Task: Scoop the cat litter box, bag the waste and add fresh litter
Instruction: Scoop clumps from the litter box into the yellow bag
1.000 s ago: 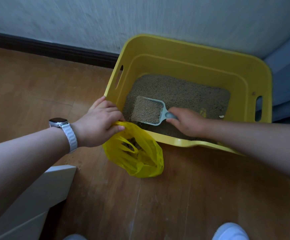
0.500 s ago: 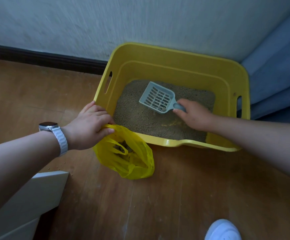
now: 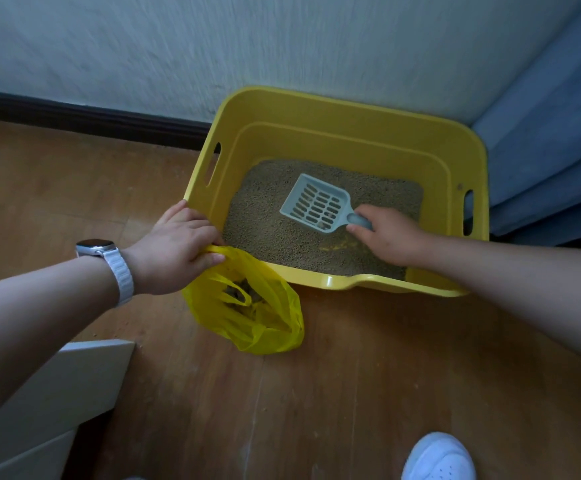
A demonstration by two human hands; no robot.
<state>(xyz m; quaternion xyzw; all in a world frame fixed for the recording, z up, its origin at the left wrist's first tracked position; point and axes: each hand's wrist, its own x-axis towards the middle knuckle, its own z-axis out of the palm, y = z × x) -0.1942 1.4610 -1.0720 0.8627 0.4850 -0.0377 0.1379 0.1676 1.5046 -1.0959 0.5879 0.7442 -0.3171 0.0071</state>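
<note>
1. Right hand (image 3: 389, 237): closed round the handle of the scoop (image 3: 316, 205). Slotted pan stood nearly empty, tilted above the litter (image 3: 264, 223), one or two bits lodged near its heel.
2. Left hand (image 3: 178, 251): gripped the bag (image 3: 247, 306) by one loop, resting at the box (image 3: 351, 133) near corner. Bag mouth stood partly open; clumps showed inside.
3. Bag: sat on the floor (image 3: 351, 375), touching the box's front wall, just beside the left hand.
4. Box: against the wall, litter bed fairly level; a yellowish patch lay near the front, close to the right hand.
5. Step judged in hand: another sifting pass. Advice: enter the pan low and flat under the bed, lift slowly, shake gently so clean grains fall through the slots.
6. Advice: carry any load over the front rim by the shortest path; hold the bag mouth wider first, since the free loop sagged across the opening.
7. Risk judged: grains spilling on the floor between box and bag.
</note>
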